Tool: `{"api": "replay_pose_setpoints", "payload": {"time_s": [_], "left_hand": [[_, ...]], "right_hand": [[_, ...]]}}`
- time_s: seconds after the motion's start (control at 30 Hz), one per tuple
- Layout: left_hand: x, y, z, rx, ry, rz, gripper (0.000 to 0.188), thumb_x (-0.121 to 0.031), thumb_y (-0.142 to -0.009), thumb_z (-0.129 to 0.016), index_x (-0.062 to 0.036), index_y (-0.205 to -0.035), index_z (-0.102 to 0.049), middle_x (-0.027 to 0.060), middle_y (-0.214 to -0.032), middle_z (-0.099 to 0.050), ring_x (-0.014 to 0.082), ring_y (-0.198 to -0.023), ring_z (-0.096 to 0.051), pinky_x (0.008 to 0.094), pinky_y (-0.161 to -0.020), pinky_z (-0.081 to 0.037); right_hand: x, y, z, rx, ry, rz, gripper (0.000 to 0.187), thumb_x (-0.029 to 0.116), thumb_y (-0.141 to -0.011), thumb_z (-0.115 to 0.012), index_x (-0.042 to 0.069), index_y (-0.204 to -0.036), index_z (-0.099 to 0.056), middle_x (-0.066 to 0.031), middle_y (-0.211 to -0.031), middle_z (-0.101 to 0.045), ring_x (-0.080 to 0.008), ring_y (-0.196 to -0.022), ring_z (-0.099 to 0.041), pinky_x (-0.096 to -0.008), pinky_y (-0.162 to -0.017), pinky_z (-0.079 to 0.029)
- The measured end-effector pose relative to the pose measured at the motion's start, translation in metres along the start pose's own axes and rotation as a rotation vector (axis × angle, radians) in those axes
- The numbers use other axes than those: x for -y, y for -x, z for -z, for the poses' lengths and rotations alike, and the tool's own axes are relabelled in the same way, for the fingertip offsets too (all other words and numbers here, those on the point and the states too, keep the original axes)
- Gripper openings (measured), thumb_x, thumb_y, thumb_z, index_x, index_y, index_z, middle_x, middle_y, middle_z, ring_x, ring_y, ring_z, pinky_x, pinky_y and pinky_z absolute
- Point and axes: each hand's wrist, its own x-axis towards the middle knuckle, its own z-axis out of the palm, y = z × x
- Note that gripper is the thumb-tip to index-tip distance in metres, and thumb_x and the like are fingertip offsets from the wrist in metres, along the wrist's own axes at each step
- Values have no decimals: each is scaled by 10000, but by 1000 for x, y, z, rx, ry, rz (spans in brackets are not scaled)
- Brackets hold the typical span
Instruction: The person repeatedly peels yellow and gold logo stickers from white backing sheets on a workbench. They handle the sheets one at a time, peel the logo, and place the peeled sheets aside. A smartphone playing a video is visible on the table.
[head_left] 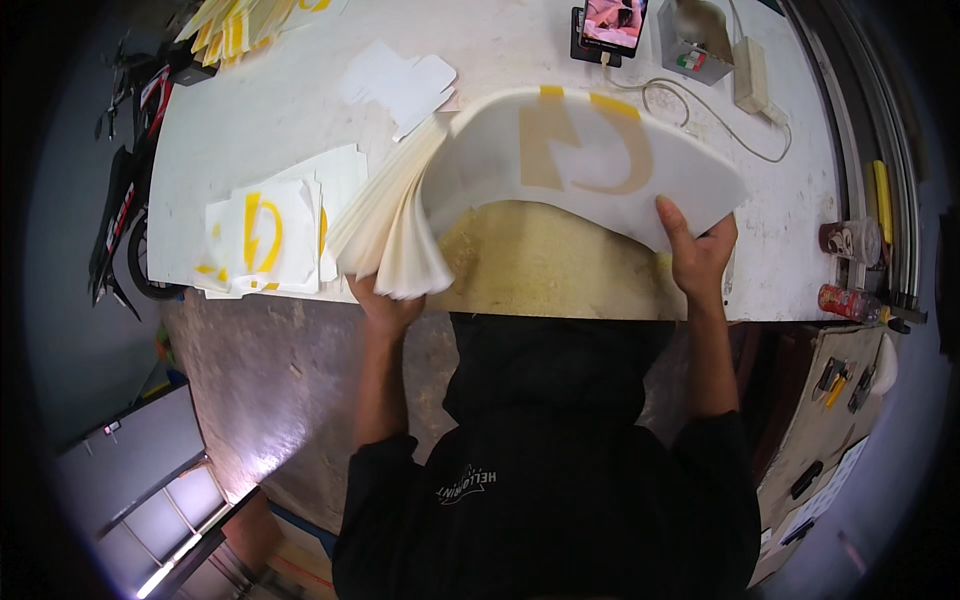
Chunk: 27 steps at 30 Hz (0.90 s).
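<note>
Between my two hands a thick stack of white paper sheets [480,150] is bent into an arch, with yellow-brown printed shapes showing on its inner face. Its left end is fanned into many loose leaves. My left hand [388,303] is closed round the lower part of that fanned end, its fingers mostly hidden behind the leaves. At the other end my right hand [703,245] grips the stack, thumb on the near face and fingers behind. Beneath the arch lies a yellowish board [545,262] at the table's front edge.
Left on the white table [230,115] lie loose sheets with yellow prints [262,235]. White paper cutouts [395,80] and a yellow-white pile [240,30] are farther back. A phone on a stand [612,25], its cable, a metal box [697,45] and a power strip [752,75] stand back right; cups [850,240] at right.
</note>
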Motion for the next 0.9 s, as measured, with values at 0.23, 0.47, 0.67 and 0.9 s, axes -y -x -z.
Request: {"api": "replay_pose_setpoints", "payload": {"time_s": [0.23,0.47,0.67,0.9], "left_hand": [[-10,39,-56,-312,436,383,224,-30,-889,-805,39,-1095,-750,119,-1100,-766,203,-1019,-714,370,-881,-556],[-23,24,-49,-225,223,449,250,-109,-997,-714,71,-1169,-709,169,-1163,-728,253,-1049,-693,370,-883,-564],[-17,40,-39,-300,269,460,244,-54,-907,-793,58,-1118,-747,168,-1029,-780,252,-859,-743,368,-799,-577],[-35,28,-40,-111,269,692,348,-117,-978,-744,54,-1272,-670,174,-1257,-708,255,-1098,-671,393,-964,-532]], "right_hand": [[-15,29,-19,-115,-88,56,407,43,-879,-841,-65,-1223,-651,-115,-1124,-708,-175,-976,-679,-294,-877,-542],[-26,25,-30,-206,-131,8,280,6,-895,-823,-73,-1136,-705,-111,-1061,-742,-168,-975,-687,-297,-893,-543],[-15,34,-28,-194,-69,47,255,-4,-902,-811,-76,-1126,-713,-114,-1061,-747,-168,-972,-691,-297,-895,-543],[-28,40,-32,-221,-106,9,254,-9,-900,-810,-74,-1131,-728,-114,-1076,-752,-173,-986,-701,-302,-903,-549]]}}
